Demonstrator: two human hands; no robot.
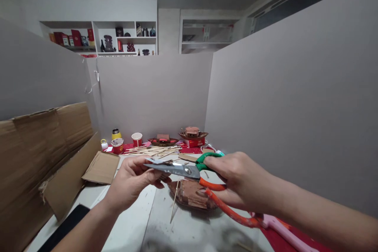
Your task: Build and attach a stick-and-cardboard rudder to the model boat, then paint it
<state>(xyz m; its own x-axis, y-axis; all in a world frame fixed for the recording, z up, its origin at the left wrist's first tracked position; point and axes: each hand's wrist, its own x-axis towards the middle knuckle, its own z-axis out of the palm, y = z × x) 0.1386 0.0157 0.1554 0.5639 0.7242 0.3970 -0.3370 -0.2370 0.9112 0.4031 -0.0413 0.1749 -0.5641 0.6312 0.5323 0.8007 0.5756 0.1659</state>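
My right hand (239,177) grips a pair of scissors (186,170) with one green and one orange handle. The blades are parted and point left, reaching my left hand (131,175). Its fingers are closed in a pinch by the blades; a thin brownish sliver shows there, too small and covered to name. Below the scissors a brown model boat (193,195) with a ridged roof sits on the table, partly behind my right fingers. One thin wooden stick (174,202) leans at the boat's left end.
Thin wooden sticks (156,150) lie piled at the back. Behind them stand two more model boats (163,139), paper cups (137,139) and a yellow bottle (116,134). Cardboard sheets (71,173) lean at the left. A pink-handled object (286,233) lies at the lower right.
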